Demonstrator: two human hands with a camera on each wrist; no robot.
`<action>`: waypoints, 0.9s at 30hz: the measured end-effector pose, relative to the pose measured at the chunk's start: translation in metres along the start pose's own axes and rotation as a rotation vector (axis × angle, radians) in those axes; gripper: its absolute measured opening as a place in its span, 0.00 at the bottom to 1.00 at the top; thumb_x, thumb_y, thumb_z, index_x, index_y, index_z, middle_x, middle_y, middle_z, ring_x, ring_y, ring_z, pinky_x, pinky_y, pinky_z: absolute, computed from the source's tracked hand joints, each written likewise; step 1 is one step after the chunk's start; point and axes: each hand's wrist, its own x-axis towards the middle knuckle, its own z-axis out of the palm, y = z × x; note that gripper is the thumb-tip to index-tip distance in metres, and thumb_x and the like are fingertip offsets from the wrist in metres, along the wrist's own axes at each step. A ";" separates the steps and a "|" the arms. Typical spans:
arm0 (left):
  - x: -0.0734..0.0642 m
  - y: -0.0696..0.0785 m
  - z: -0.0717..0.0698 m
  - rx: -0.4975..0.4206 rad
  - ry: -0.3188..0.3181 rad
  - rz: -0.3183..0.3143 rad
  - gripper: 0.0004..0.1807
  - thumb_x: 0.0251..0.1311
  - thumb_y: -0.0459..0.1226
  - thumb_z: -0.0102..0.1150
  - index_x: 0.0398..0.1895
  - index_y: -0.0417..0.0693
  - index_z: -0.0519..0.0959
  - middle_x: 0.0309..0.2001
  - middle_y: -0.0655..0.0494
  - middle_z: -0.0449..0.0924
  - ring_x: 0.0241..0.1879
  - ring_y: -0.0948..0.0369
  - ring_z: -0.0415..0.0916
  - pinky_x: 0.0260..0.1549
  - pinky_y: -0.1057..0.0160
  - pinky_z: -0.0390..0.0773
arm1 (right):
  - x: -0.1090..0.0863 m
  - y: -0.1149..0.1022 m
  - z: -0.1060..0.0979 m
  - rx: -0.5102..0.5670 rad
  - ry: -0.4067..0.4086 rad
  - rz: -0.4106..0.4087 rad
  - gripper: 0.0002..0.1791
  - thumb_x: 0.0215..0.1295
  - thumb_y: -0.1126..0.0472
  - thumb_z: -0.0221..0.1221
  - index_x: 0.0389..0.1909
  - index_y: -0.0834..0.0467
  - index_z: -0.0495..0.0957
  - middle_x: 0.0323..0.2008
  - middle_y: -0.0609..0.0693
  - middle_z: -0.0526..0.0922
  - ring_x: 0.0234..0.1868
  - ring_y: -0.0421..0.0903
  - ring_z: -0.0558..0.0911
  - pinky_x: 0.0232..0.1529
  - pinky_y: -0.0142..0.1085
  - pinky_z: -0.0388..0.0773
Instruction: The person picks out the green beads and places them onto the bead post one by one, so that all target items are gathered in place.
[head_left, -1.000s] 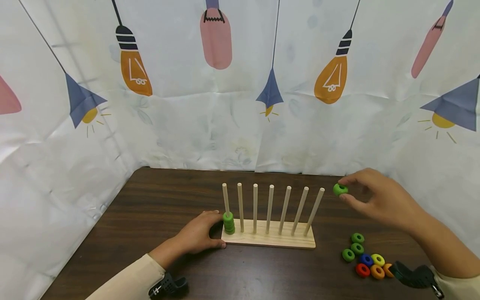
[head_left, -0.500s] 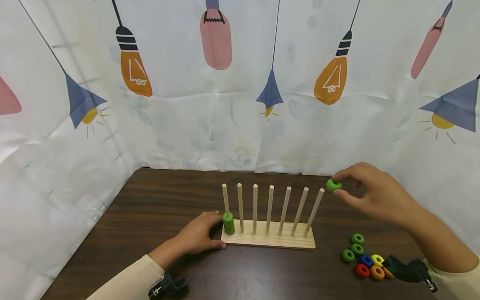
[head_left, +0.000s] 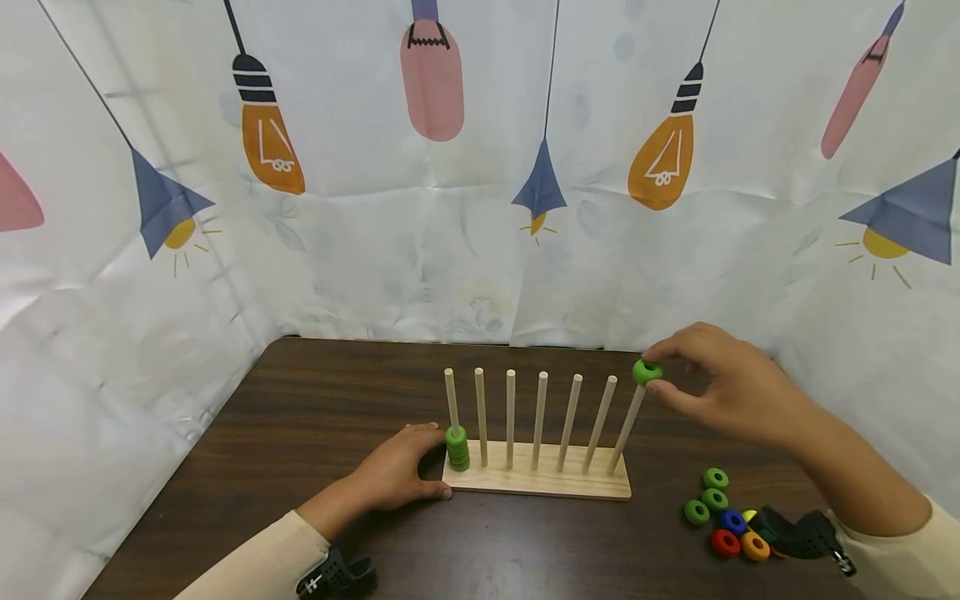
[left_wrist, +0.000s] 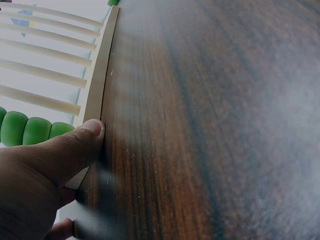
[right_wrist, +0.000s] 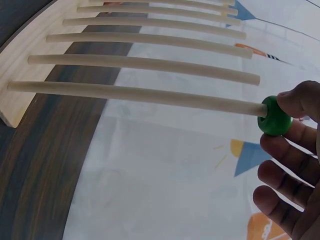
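Note:
Between thumb and fingertips my right hand pinches a green bead at the tip of the rightmost peg. The right wrist view shows the peg's end in the hole of this bead. My left hand grips the left end of the wooden peg rack, thumb along its front edge. In the left wrist view that thumb presses on the base beside the green beads. Those green beads are stacked low on the leftmost peg. The pegs between stand bare.
Loose beads lie on the dark wood table at the right: several green ones, a blue one, a red one and an orange one. The right wrist strap overlaps a yellow bead. A printed cloth hangs behind.
My right hand has moved left with the green bead, from right of the rack to the tip of the rightmost peg. The left hand and rack have stayed in place.

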 end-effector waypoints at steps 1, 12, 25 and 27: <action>0.000 0.000 0.000 0.001 0.000 0.000 0.40 0.49 0.51 0.80 0.65 0.47 0.78 0.65 0.44 0.77 0.69 0.42 0.67 0.64 0.39 0.69 | 0.001 0.000 0.000 0.003 -0.002 -0.005 0.22 0.51 0.68 0.76 0.47 0.50 0.84 0.42 0.38 0.84 0.42 0.37 0.77 0.38 0.26 0.74; 0.001 0.000 0.000 0.011 -0.004 -0.003 0.39 0.48 0.52 0.80 0.63 0.47 0.78 0.64 0.43 0.76 0.69 0.43 0.67 0.65 0.39 0.69 | 0.010 -0.006 0.007 -0.005 -0.007 -0.002 0.22 0.50 0.66 0.76 0.47 0.49 0.84 0.42 0.37 0.83 0.41 0.36 0.77 0.38 0.27 0.73; 0.001 0.001 0.000 0.012 -0.007 -0.006 0.38 0.49 0.52 0.80 0.63 0.48 0.79 0.64 0.46 0.77 0.69 0.43 0.67 0.65 0.40 0.69 | 0.020 -0.012 0.015 0.004 -0.026 0.002 0.22 0.52 0.64 0.76 0.48 0.48 0.83 0.43 0.35 0.82 0.42 0.35 0.77 0.39 0.29 0.74; 0.001 0.001 0.000 0.009 -0.008 -0.006 0.38 0.49 0.52 0.80 0.63 0.48 0.79 0.64 0.45 0.77 0.69 0.43 0.67 0.65 0.40 0.69 | 0.022 -0.012 0.016 0.012 -0.028 -0.005 0.23 0.52 0.65 0.76 0.48 0.48 0.83 0.44 0.35 0.82 0.42 0.35 0.77 0.39 0.30 0.75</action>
